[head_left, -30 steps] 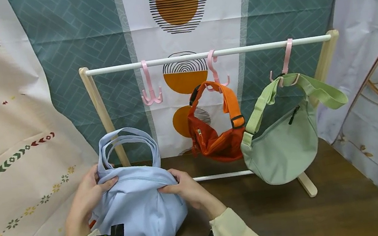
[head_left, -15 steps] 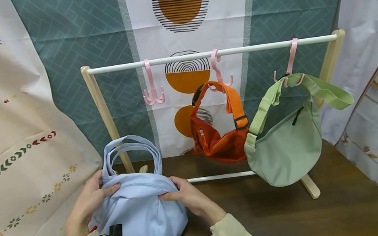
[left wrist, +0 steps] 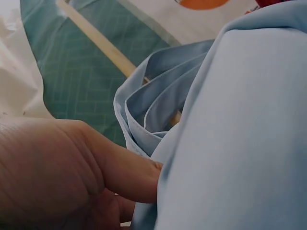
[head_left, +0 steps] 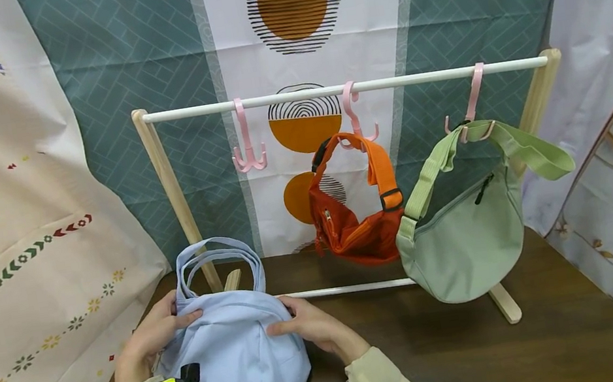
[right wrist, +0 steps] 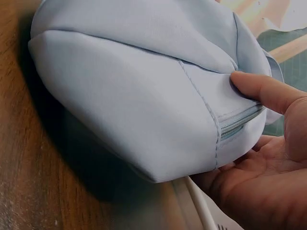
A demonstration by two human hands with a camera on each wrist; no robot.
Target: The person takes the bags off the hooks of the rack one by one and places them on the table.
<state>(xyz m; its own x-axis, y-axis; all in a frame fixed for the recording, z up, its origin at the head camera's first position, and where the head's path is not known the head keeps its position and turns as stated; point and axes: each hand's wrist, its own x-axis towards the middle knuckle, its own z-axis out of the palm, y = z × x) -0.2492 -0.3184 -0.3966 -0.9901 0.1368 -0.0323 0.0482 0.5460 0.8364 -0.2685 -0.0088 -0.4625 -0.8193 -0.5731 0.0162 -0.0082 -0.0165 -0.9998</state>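
Note:
A light blue handbag (head_left: pixel 236 360) stands low over the table at the front left, its twin handles (head_left: pixel 221 256) arching upright. My left hand (head_left: pixel 152 338) grips its upper left side, thumb on the front face, other fingers behind. On the upper right side, my right hand (head_left: pixel 318 329) pinches the fabric by the end of the zipper (right wrist: pixel 240 120), thumb in front and fingers behind. The left wrist view shows my left thumb (left wrist: pixel 129 175) pressed to the cloth just below the handles. The bag's underside and the left fingertips are hidden.
Behind the bag stands a rack with a white top rail (head_left: pixel 292 96) and wooden legs. An unladen pink hook (head_left: pixel 246 140) hangs at left. An orange waist bag (head_left: pixel 356 230) and a green shoulder bag (head_left: pixel 466 246) hang from hooks farther right. A cream cloth (head_left: pixel 16 195) borders the left side.
Both hands have moved the blue handbag down and slightly toward me, keeping their hold on its sides. Its handles now stand lower beside the rack's left leg.

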